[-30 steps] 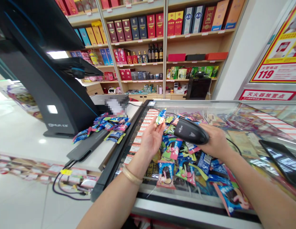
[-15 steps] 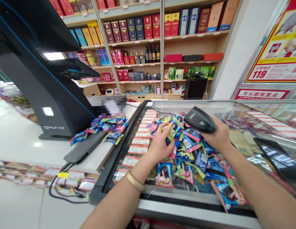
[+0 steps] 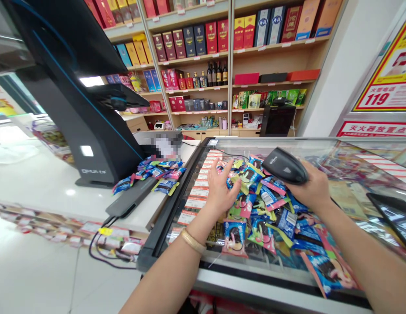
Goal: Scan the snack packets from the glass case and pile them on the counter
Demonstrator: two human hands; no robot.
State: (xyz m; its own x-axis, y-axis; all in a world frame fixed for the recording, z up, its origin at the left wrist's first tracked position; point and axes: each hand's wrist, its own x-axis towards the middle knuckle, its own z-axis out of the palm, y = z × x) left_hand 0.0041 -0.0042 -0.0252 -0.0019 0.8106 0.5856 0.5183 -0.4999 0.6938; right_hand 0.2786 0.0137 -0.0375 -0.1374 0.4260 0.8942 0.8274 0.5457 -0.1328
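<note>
My left hand [image 3: 222,185] is open, fingers spread, at the left edge of a heap of small blue, pink and green snack packets [image 3: 268,200] on the glass counter. Its fingertips reach over the packets at the back; whether they touch is hard to tell. My right hand [image 3: 309,185] is wrapped round a black barcode scanner [image 3: 284,165], held above the right side of the heap with its head pointing left. One packet [image 3: 234,237] lies apart near the front, and another [image 3: 330,270] sits at the front right beneath my right forearm.
A second pile of similar packets [image 3: 166,170] lies on the white counter by a dark register stand [image 3: 101,148]. Price tags [image 3: 193,203] line the left of the glass. A phone [image 3: 394,218] rests at the right. Shelves of boxes [image 3: 192,43] stand behind.
My left hand has shifted left off the green and blue packet, and its fingers have spread. The scanner stays in my right hand. The whole view has swung slightly left.
</note>
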